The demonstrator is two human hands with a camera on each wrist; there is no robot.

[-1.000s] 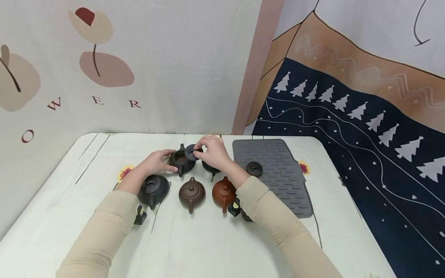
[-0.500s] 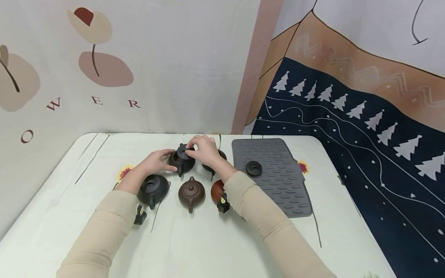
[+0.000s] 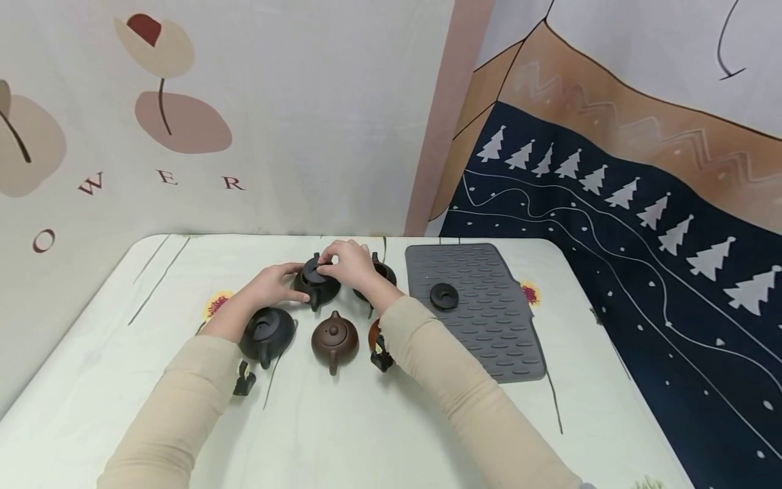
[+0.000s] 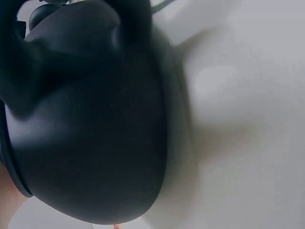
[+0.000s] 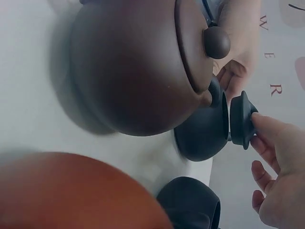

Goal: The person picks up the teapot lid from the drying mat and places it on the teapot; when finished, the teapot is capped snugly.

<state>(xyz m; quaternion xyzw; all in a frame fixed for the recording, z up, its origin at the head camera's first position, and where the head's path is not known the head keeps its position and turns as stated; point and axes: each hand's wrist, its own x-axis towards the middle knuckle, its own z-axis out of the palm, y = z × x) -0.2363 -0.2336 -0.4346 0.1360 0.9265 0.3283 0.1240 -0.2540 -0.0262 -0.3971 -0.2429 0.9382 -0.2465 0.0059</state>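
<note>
At the back of the table, my left hand (image 3: 269,286) holds the side of a black teapot (image 3: 328,288), its thumb and fingers spread round the body. Between thumb and fingers, my right hand (image 3: 356,269) pinches the knob of a black lid (image 3: 309,273) over the pot's mouth. The right wrist view shows the lid (image 5: 242,119) lined up with the opening, a narrow gap between lid and rim. Beneath my left forearm stands another black teapot (image 3: 267,333) with its lid on; this dark body (image 4: 105,138) fills much of the left wrist view.
A lidded brown teapot (image 3: 334,339) stands in front of the held pot. My right sleeve partly covers a reddish teapot (image 3: 374,333) and a lidless black teapot (image 3: 383,270). To the right, a loose black lid (image 3: 444,297) lies on a grey mat (image 3: 489,326).
My right hand has carried the lid leftward, from the pot's right side to over its mouth. The left hand keeps its hold on the teapot.
</note>
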